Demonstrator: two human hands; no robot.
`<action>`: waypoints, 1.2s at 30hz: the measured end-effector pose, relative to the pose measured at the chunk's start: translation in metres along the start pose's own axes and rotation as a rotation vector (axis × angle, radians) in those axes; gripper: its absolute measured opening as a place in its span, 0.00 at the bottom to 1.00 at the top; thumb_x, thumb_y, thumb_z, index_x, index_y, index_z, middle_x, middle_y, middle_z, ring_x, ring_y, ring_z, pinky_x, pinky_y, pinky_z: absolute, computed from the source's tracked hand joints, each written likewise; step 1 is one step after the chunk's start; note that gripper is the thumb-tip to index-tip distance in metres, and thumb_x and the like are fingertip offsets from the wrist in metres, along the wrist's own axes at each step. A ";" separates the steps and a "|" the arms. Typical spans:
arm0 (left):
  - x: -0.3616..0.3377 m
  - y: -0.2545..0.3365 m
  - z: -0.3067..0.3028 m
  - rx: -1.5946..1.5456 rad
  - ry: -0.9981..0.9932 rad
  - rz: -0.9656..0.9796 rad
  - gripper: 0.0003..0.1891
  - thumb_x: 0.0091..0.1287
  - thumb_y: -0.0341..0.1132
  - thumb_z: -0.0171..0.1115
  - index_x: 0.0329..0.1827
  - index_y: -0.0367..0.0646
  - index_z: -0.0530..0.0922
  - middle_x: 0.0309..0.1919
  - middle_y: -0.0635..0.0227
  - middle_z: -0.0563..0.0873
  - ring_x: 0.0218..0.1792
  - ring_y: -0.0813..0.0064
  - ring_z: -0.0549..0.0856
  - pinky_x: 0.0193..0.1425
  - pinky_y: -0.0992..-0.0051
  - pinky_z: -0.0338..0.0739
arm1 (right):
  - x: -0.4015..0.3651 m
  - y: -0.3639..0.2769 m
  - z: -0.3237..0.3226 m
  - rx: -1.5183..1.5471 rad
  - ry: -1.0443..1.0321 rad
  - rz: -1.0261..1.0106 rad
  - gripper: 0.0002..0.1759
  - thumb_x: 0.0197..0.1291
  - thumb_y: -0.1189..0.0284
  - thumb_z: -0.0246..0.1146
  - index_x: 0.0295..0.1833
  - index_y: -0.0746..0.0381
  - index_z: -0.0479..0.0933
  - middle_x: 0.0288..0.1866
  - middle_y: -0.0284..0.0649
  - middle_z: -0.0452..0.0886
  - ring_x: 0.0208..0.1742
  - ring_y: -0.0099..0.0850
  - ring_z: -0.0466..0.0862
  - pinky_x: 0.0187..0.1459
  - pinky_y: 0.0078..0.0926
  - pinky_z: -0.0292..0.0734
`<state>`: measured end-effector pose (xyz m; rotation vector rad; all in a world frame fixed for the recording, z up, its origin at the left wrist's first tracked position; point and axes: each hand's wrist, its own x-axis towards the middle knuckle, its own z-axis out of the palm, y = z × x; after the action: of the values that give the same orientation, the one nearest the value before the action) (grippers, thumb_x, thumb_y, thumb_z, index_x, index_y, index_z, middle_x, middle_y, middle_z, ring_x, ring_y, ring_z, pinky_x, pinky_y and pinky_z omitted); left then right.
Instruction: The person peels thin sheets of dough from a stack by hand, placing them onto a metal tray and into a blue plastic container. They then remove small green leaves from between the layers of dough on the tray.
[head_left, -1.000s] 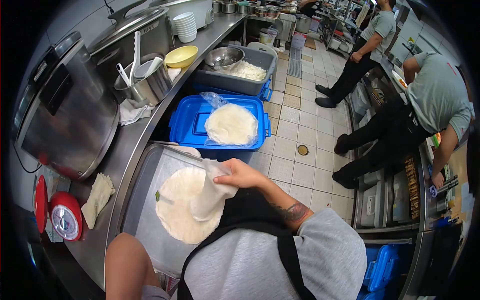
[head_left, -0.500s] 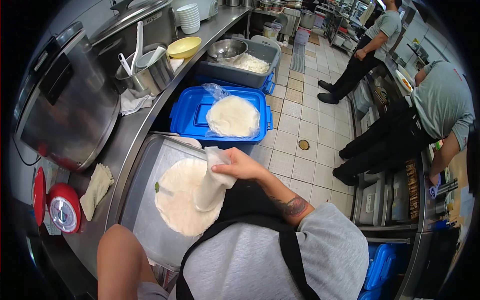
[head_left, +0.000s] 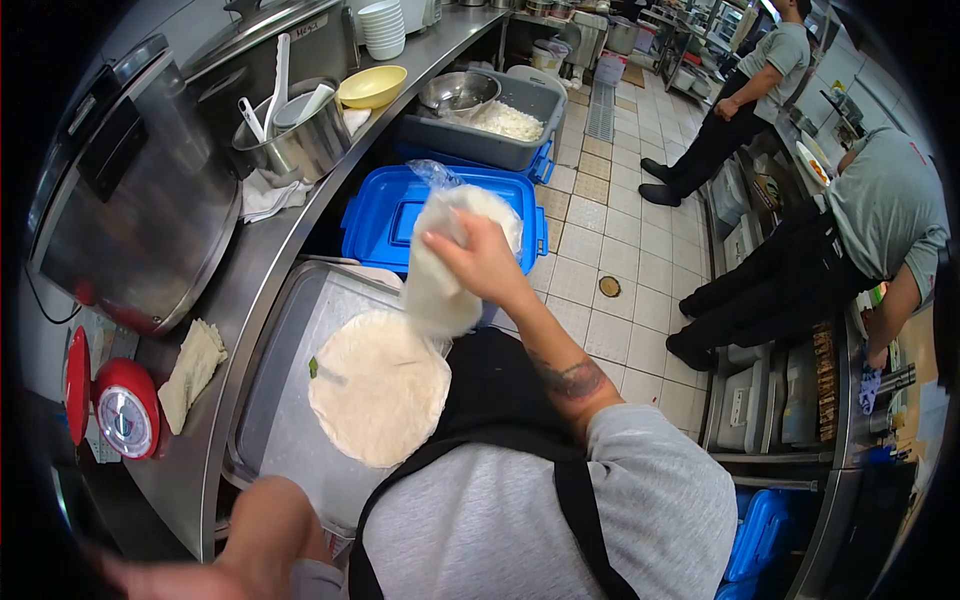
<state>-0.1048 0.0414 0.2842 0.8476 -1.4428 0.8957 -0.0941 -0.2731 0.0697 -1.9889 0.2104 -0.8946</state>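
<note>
- Fingers of your left hand (head_left: 140, 576), nearest you, are blurred; their grip cannot be told.
- Your right hand (head_left: 482, 262) has its fingers pinched shut on one limp white wrapper (head_left: 435, 290), hanging over the far edge of the wrapper stack (head_left: 378, 385) on the tray (head_left: 280, 430).
- Beyond those fingers lies the blue bin lid (head_left: 385, 215).

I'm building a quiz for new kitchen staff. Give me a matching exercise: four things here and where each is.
Things: 1 yellow bowl; 2 red scale; 3 wrapper stack; 4 single wrapper.
Places: A in the right hand, lifted; B on the metal tray; C beside the folded cloth; D on the counter near the steel pot.
Pairs: 1-D, 2-C, 3-B, 4-A.
</note>
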 end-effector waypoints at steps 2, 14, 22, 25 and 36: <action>-0.038 -0.020 -0.003 0.116 0.049 -0.326 0.20 0.64 0.38 0.51 0.59 0.42 0.71 0.51 0.58 0.75 0.51 0.62 0.76 0.58 0.61 0.68 | 0.019 -0.033 0.009 0.001 0.060 -0.168 0.09 0.56 0.69 0.66 0.40 0.63 0.79 0.33 0.50 0.81 0.34 0.47 0.82 0.37 0.38 0.77; -0.345 -0.050 0.002 -0.881 0.973 -1.890 0.21 0.73 0.41 0.49 0.64 0.41 0.68 0.59 0.55 0.77 0.57 0.62 0.80 0.61 0.60 0.73 | -0.096 -0.011 0.112 -0.177 -1.141 -0.110 0.34 0.53 0.65 0.68 0.66 0.62 0.68 0.54 0.59 0.77 0.49 0.56 0.81 0.55 0.44 0.75; -0.363 -0.034 -0.024 -0.298 0.513 -2.083 0.21 0.67 0.20 0.48 0.64 0.31 0.65 0.56 0.53 0.79 0.53 0.62 0.83 0.56 0.68 0.83 | -0.088 0.012 0.074 -0.206 -0.785 0.167 0.17 0.52 0.74 0.67 0.50 0.63 0.80 0.40 0.48 0.84 0.39 0.41 0.86 0.42 0.35 0.80; -0.356 -0.030 -0.017 -0.190 0.405 -2.149 0.18 0.67 0.20 0.51 0.61 0.31 0.69 0.52 0.55 0.81 0.50 0.66 0.85 0.53 0.72 0.84 | -0.089 0.018 0.075 -0.180 -0.774 0.139 0.16 0.51 0.75 0.68 0.48 0.63 0.81 0.38 0.46 0.83 0.37 0.38 0.85 0.41 0.33 0.80; -0.365 -0.024 -0.017 -0.253 0.507 -2.085 0.06 0.67 0.25 0.61 0.43 0.32 0.79 0.37 0.60 0.85 0.38 0.73 0.86 0.45 0.76 0.86 | -0.129 0.018 0.125 0.119 -0.690 0.069 0.14 0.50 0.73 0.71 0.43 0.63 0.81 0.34 0.44 0.83 0.35 0.36 0.85 0.39 0.30 0.80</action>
<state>-0.0545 0.0468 -0.0788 1.2103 0.2151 -0.6600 -0.1006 -0.1378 -0.0503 -2.0421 -0.1642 -0.1379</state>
